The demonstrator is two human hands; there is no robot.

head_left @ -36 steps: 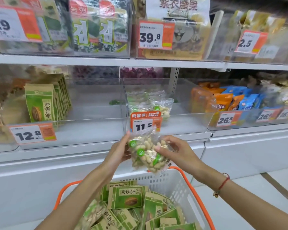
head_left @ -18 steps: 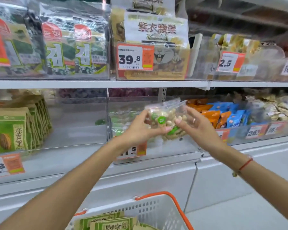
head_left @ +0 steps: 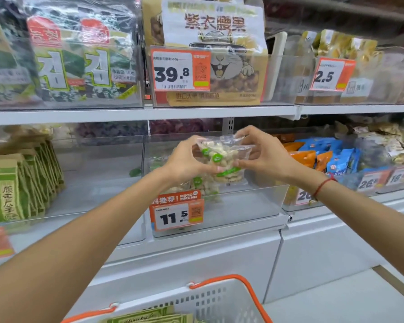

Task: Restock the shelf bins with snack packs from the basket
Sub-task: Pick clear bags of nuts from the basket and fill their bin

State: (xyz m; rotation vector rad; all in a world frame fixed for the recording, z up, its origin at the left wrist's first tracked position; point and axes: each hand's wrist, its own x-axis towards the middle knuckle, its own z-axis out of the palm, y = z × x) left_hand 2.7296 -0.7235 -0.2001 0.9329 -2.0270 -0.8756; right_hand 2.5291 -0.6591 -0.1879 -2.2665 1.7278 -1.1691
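Mid-restock: left hand [head_left: 184,163] and right hand [head_left: 264,157] both pinch one clear nut pack [head_left: 222,157] over the 11.5 bin [head_left: 254,206], few packs inside; green packs [head_left: 149,317] still wait in the basket [head_left: 222,297].

Bin [head_left: 254,206] open on top; packs [head_left: 205,186] crowd left.

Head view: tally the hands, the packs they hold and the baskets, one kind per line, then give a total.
Hands: 2, left hand and right hand
Packs held: 1, a clear nut pack pinched by both hands
Baskets: 1, a white basket with orange trim
Total: 4
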